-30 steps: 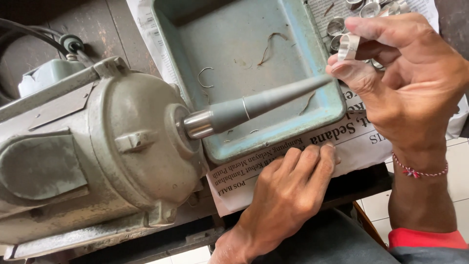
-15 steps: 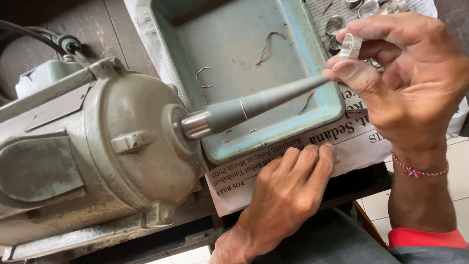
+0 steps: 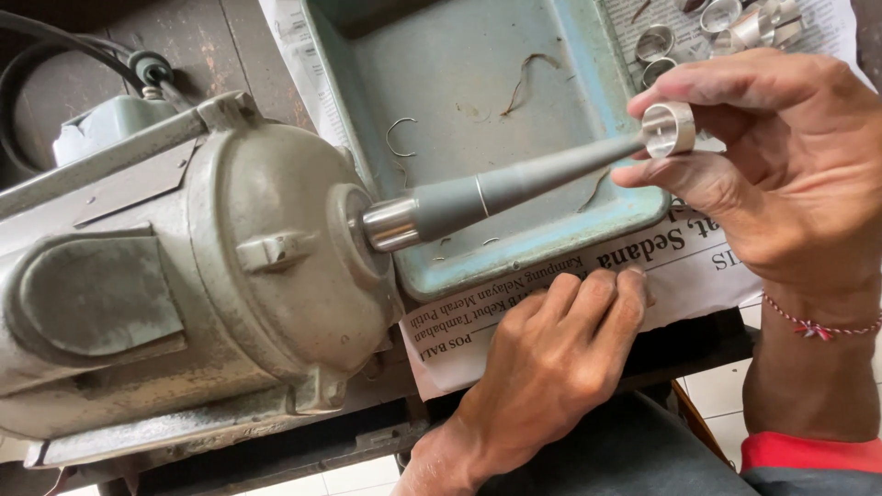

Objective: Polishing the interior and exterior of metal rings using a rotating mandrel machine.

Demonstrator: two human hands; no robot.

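Silver ring [image 3: 669, 129] sat at tip of tapered spindle [image 3: 514, 186], pinched between thumb and fingers of right hand [image 3: 781, 174], above teal tray [image 3: 588, 73]. Spindle ran back to grey motor [image 3: 184, 285] at left. Left hand [image 3: 551, 354] lay flat, fingers together, on newspaper [image 3: 680, 266] at counter edge, holding nothing. More rings [image 3: 726, 28] lay beyond tray. Risk, judged: loose pinch against turning spindle could snatch ring away; fingertips close to taper could get burned or nicked.
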